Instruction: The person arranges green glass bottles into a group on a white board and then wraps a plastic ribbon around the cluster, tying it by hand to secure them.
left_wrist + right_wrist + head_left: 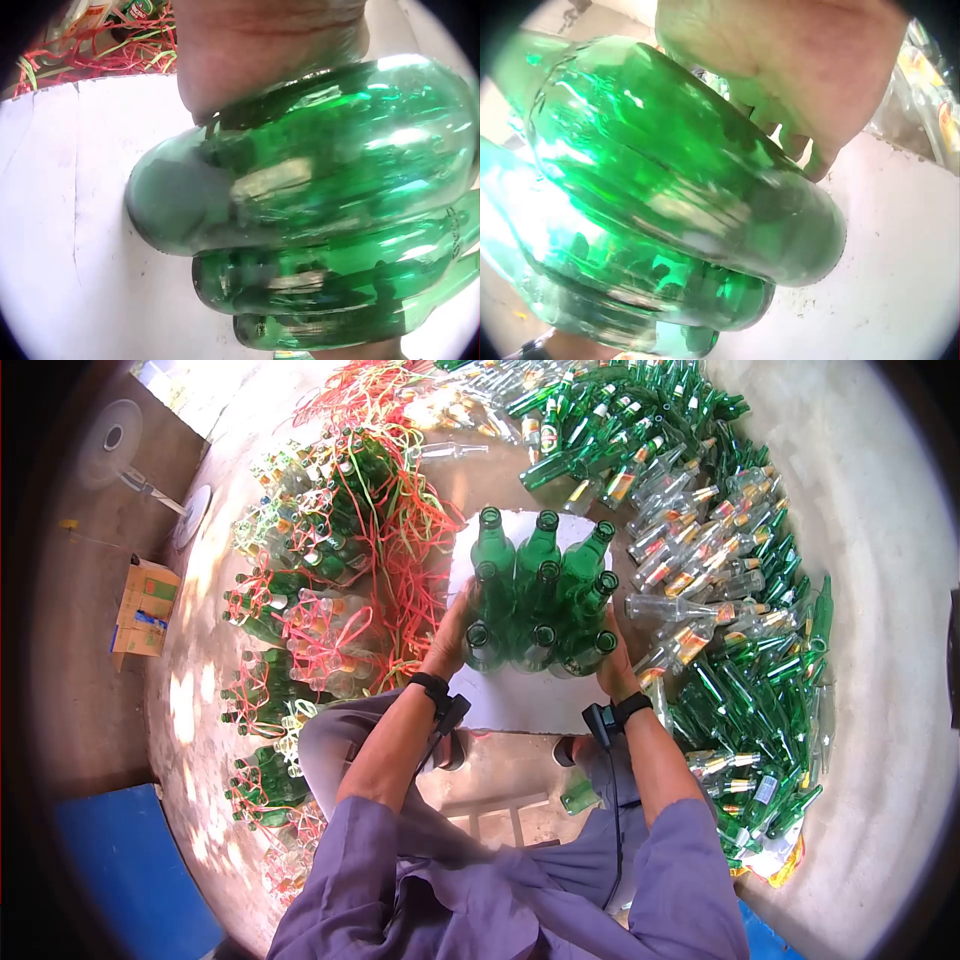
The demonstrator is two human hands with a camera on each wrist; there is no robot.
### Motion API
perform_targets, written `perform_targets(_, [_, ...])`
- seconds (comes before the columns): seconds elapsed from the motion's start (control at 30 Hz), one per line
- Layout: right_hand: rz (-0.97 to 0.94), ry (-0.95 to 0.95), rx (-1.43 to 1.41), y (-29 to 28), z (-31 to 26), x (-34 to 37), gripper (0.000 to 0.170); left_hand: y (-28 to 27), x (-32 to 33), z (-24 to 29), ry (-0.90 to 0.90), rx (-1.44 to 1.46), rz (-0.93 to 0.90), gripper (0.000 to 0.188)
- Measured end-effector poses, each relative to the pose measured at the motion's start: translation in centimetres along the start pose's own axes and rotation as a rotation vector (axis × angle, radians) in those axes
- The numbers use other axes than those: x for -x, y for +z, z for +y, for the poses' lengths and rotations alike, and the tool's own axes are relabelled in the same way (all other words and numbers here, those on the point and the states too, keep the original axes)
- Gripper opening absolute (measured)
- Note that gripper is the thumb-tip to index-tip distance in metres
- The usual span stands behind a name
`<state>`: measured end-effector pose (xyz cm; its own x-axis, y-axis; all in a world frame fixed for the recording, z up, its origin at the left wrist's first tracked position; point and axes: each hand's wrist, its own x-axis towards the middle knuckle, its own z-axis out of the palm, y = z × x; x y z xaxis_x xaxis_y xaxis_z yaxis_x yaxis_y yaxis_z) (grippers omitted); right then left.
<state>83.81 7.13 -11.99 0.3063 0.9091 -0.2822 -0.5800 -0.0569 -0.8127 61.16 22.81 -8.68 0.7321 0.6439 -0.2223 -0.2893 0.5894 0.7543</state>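
Note:
Several green glass bottles (540, 595) stand upright in tight rows on a white block (520, 705) in the middle of the head view. Against the left side of the group presses my left hand (452, 638), and my right hand (617, 660) presses the right side. In the left wrist view the left palm (262, 56) lies along the outermost bottle (315, 180), its fingers hidden behind glass. The right wrist view has the right hand's fingers (806, 146) spread along the outer bottle (690, 157). Bottle bases are close to the white surface.
Bottles bundled with red and green ribbon (330, 630) stand on the left, beside a tangle of loose ribbon (405, 560). Clear and green bottles (740, 700) lie piled along the right and back. A cardboard box (146, 607) is at the far left wall.

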Motion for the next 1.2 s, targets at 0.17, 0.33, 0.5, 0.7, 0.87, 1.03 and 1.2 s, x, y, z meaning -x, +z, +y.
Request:
perform_targets(0.17, [0.03, -0.075, 0.084, -0.2, -2.0, -1.5, 0.066, -1.5, -1.9, -0.4, 0.034, -0.008, 0.187, 0.067])
perform_targets(0.33, [-0.082, 0.025, 0.023, -0.2, -3.5, -3.0, 0.067, -3.9, -4.0, -2.0, -0.019, 0.014, -0.019, 0.071])
perform_targets(0.5, [-0.109, -0.114, 0.219, 2.0, -4.2, -1.5, 0.047, -4.5, -3.8, -2.3, 0.0, -0.014, 0.036, 0.07])
perform_targets(0.7, [-0.119, -0.155, 0.164, 1.1, -2.9, -1.5, 0.043, -2.1, -2.5, -1.0, -0.04, 0.084, 0.003, 0.07])
perform_targets(0.87, [-0.152, -0.134, 0.088, 2.3, -3.1, -1.6, 0.037, -1.6, -2.2, -0.5, 0.028, -0.028, 0.083, 0.065])
perform_targets(1.03, [-0.071, -0.345, 0.513, 1.6, -3.0, -1.3, 0.046, -2.2, -2.1, -0.5, 0.077, -0.208, 0.081, 0.065])
perform_targets(1.2, [-0.031, -0.062, 0.026, 1.8, -4.0, 0.0, 0.062, -3.3, -1.2, -1.1, 0.034, -0.186, 0.156, 0.077])
